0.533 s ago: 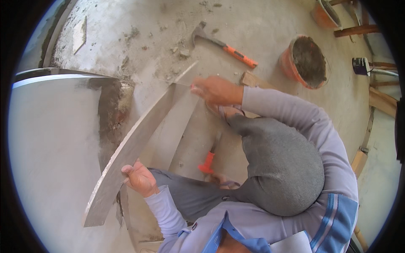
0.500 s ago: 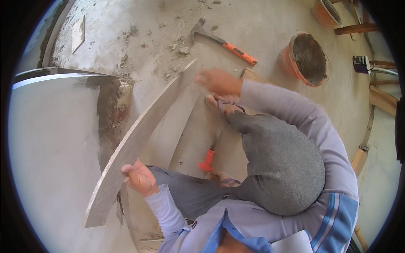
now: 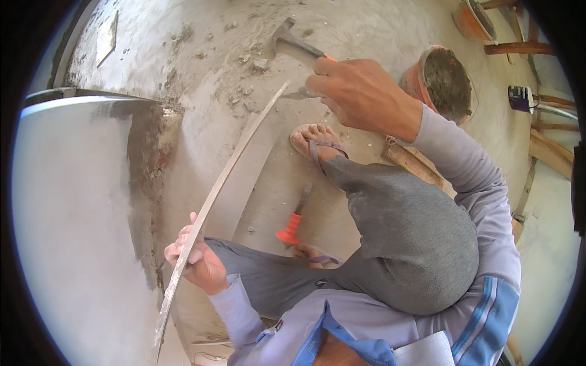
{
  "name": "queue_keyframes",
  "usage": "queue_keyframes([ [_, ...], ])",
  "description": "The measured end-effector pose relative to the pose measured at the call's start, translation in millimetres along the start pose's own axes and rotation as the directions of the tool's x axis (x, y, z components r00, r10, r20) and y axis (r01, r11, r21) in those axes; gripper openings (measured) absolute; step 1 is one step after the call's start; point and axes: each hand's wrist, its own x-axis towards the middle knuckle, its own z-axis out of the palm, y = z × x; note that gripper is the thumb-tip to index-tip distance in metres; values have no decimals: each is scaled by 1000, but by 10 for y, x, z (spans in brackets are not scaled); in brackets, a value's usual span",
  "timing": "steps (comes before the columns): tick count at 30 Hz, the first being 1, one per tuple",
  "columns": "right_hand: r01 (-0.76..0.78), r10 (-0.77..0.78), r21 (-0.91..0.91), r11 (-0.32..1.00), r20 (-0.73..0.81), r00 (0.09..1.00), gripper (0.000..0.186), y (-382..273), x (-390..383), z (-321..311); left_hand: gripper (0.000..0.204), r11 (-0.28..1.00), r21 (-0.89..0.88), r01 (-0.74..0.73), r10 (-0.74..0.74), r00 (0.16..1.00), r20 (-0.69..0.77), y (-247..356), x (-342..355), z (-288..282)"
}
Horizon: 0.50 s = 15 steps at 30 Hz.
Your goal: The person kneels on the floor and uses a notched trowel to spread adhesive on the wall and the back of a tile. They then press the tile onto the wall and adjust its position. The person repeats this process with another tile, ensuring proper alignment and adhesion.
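Observation:
My left hand (image 3: 198, 262) grips a long, narrow grey tile strip (image 3: 227, 172), held edge-up and slanting away from me. My right hand (image 3: 357, 97) is raised beside the strip's far tip, fingers curled; a dark shape shows under them, too unclear to name. Just beyond lies a hammer (image 3: 299, 46) with an orange handle, partly behind that hand. A chisel with a red guard (image 3: 289, 229) lies between my legs. A pale flat piece (image 3: 247, 183) lies on the floor under the strip.
Mortar fills an orange bucket (image 3: 421, 79) at upper right, with another bucket (image 3: 470, 21) beyond. A dark pail (image 3: 520, 99) and timber (image 3: 549, 155) line the right side. A wood piece (image 3: 409, 161) is by my knee. A pale slab edge (image 3: 85, 140) borders the left; rubble dots the floor.
My right hand has lifted away from the strip, moving up and right. The strip has turned so that its thin edge faces up, its near end shifting right.

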Motion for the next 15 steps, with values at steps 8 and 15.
queue_keyframes([
  [8,89,85,618,781,-246,965,15,49,552,59,48,988,135,-78,87,994,-63,-39,207,67],
  [15,165,356,927,337,-288,889,20,-52,969,270,54,991,126,-41,50,997,-66,-37,373,31],
])
